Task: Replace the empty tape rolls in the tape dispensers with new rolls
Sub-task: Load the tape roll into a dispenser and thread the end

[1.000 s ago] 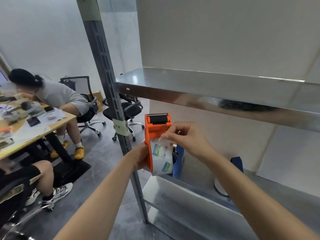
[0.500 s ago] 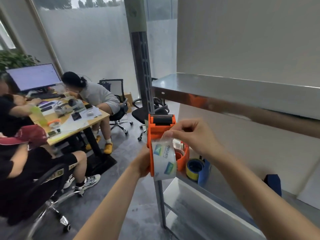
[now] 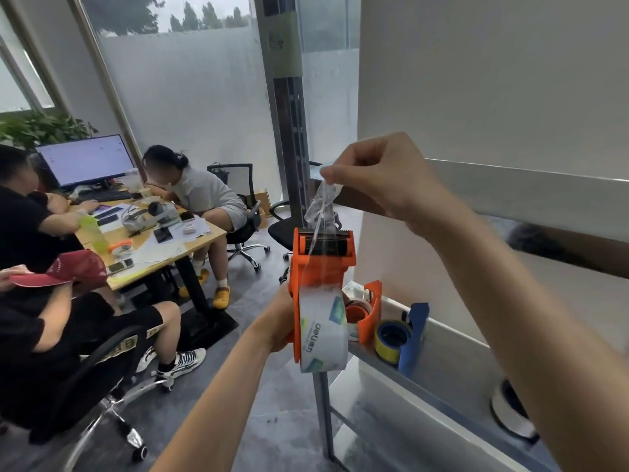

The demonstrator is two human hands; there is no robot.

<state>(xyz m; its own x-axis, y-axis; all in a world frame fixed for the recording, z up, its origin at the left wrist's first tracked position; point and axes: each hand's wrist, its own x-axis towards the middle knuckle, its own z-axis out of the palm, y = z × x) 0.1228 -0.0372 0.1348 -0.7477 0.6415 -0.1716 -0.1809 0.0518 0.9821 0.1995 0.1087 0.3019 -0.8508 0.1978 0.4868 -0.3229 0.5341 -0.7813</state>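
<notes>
The left hand [image 3: 277, 321] is largely hidden behind the orange plastic handheld tape dispenser [image 3: 321, 264]. Only its wrist and the heel of its palm show, wrapped round the handle, which itself cannot be seen. The dispenser is held upright in the air, and the wide roll of clear packing tape [image 3: 323, 332] sits in its lower half.

Above the dispenser's black roller, the right hand [image 3: 381, 175] pinches the crumpled free end of the clear tape strip [image 3: 321, 199] between thumb and curled fingers. The strip runs taut from the roller up to that pinch.

The word "deli" reads sideways on the roll, beside green and blue printed patches. The smaller print there is too fine to read.

Just right of the held dispenser, a second orange dispenser [image 3: 369, 311] stands on the steel shelf [image 3: 442, 396], partly covered by the roll. Further right is a blue dispenser [image 3: 417, 332] carrying a blue-and-yellow roll [image 3: 389, 338]. Farthest right, a white roll [image 3: 510, 413] is cut off by the right forearm.
</notes>
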